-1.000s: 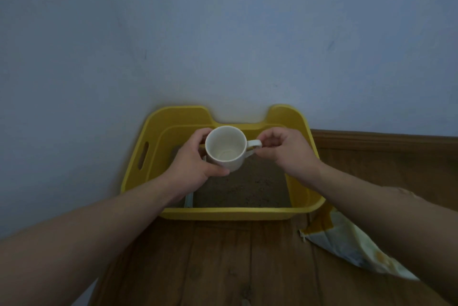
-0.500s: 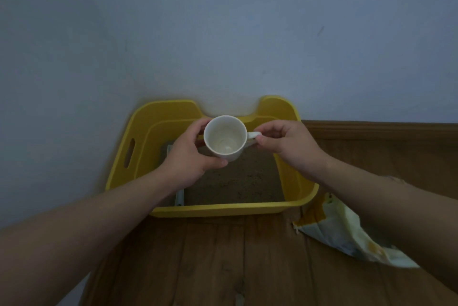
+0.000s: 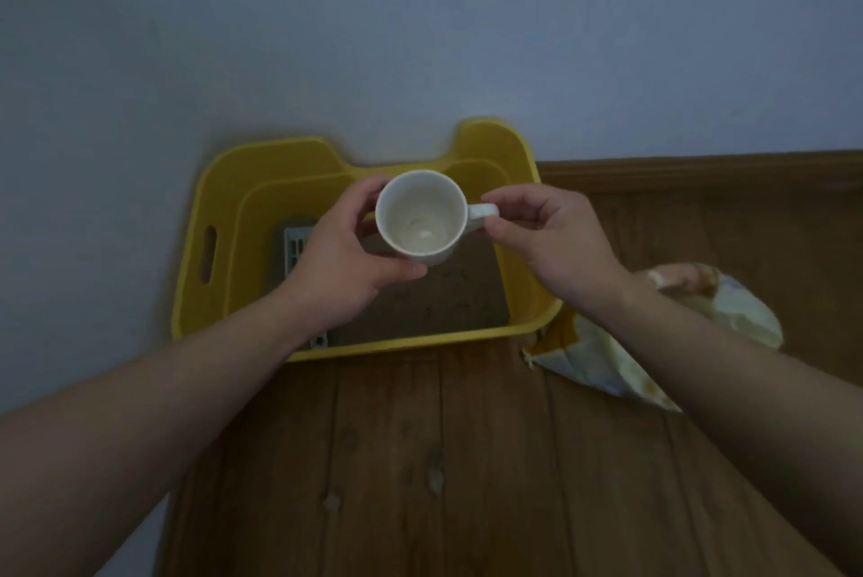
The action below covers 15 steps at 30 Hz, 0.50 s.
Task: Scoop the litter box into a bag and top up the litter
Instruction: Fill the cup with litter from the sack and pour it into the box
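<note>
Fingers [image 3: 363,203] of the left hand [image 3: 341,259] curl round the empty mug [image 3: 420,217]; the right hand [image 3: 551,245] pinches its handle. Beneath them sits the litter box [image 3: 196,296]; best to scoop gently, mug level, from the bag [image 3: 607,366] rightward.

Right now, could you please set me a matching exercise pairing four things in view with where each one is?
Things: 1 mug; 2 litter box; 3 bag; 4 grey scoop.
Places: A on the wooden floor, right of the box; B gripped by the left hand and right hand; C in the corner against the wall; D lying inside the box, at its left.
Pairs: 1-B; 2-C; 3-A; 4-D.
</note>
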Tool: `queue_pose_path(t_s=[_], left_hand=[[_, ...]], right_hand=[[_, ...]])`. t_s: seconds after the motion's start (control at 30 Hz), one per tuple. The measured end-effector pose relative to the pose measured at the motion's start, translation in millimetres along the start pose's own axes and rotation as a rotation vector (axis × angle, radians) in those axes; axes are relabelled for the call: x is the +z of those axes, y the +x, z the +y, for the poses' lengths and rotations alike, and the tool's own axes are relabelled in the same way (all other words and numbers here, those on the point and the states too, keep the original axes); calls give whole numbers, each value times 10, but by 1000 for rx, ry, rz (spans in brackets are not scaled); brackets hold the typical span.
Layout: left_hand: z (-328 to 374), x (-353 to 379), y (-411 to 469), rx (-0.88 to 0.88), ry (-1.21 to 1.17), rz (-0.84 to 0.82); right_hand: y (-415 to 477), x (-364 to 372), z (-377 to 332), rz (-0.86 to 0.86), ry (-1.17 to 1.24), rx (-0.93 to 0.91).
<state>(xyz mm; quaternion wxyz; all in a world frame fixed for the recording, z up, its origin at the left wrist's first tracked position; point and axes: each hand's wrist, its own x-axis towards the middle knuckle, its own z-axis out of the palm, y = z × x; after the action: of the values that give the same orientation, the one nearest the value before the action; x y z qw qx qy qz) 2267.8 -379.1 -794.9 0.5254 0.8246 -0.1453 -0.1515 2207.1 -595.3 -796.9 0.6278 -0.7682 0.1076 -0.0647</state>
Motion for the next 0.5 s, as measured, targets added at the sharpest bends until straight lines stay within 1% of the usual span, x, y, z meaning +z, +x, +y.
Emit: queue_pose_path(t_s=[0.1, 0.2, 0.37, 0.5], left_hand=[[300, -17, -235, -31, -34, 1], [783, -103, -484, -54, -29, -22], [1970, -388, -720, -45, 13, -67], [3120, -636, -776, 0, 39, -137]], right_hand=[[-231, -116, -335, 28, 9, 44], [-496, -272, -800, 43, 25, 110], [-834, -706, -1892, 103, 106, 207], [-1029, -1181, -2871, 154, 145, 222]])
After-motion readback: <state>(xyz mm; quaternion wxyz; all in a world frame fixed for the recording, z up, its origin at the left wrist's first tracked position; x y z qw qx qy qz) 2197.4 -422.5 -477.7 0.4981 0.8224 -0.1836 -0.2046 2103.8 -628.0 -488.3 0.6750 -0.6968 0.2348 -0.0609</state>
